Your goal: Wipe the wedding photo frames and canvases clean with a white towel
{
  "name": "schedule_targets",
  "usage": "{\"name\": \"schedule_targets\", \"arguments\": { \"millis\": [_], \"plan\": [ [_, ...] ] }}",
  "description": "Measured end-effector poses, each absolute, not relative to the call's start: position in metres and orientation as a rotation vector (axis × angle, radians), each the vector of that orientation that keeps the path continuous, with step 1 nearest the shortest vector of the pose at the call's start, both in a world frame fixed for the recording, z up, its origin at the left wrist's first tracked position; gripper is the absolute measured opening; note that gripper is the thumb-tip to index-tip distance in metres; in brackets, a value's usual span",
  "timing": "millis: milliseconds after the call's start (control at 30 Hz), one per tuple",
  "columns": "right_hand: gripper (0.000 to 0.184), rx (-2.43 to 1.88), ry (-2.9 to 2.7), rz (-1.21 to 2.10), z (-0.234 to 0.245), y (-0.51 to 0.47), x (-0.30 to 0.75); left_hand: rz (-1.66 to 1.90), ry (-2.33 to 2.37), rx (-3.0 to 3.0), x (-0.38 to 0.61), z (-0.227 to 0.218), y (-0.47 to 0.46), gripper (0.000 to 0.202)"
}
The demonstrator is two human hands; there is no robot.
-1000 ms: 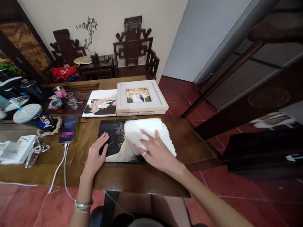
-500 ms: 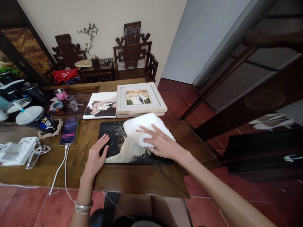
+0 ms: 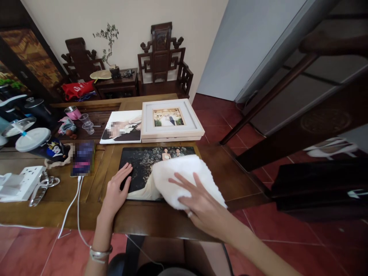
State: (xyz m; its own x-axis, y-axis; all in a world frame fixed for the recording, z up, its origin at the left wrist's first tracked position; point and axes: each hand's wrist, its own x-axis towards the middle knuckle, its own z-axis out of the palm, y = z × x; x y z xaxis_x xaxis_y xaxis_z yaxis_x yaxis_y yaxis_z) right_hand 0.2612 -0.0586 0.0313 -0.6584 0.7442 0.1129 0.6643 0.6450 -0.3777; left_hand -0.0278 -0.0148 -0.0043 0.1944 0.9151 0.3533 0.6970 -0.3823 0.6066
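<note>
A dark photo print of a couple lies flat on the wooden table in front of me. My left hand rests flat on its near left corner, fingers stretched out. My right hand presses a folded white cloth flat onto the print's near right part, fingers spread over it. The cloth hides the print's lower right corner.
Behind the print lie a white-framed photo and an unframed print. At the left are a phone on a white cable, a power strip, lidded cups and a pink mug. Carved chairs stand at the wall.
My right hand has slid the white cloth from the print's far side toward me and rightward, uncovering the couple's figures. My left hand has stayed in place.
</note>
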Motion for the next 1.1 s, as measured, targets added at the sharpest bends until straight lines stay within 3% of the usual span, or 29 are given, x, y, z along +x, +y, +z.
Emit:
{"name": "schedule_targets", "arguments": {
  "millis": [167, 367, 633, 833, 1100],
  "plan": [
    [0.036, -1.122, -2.595, 0.555, 0.035, -0.076, 0.262, 0.958, 1.536, 2.158, -0.027, -0.003, -0.015, 0.034],
    [0.040, -1.273, -2.603, 0.478, 0.047, -0.009, 0.262, 0.932, 1.501, 2.161, -0.030, -0.004, -0.013, 0.035],
    [0.027, -1.319, -2.603, 0.388, 0.049, 0.046, 0.256, 0.940, 1.501, 2.144, -0.031, -0.005, -0.014, 0.035],
    [0.043, -1.305, -2.580, 0.433, 0.038, 0.004, 0.255, 0.957, 1.512, 2.128, -0.029, -0.003, -0.014, 0.035],
    [0.038, -1.225, -2.506, 0.505, 0.024, -0.103, 0.251, 0.935, 1.529, 2.139, -0.028, -0.002, -0.015, 0.035]
  ]
}}
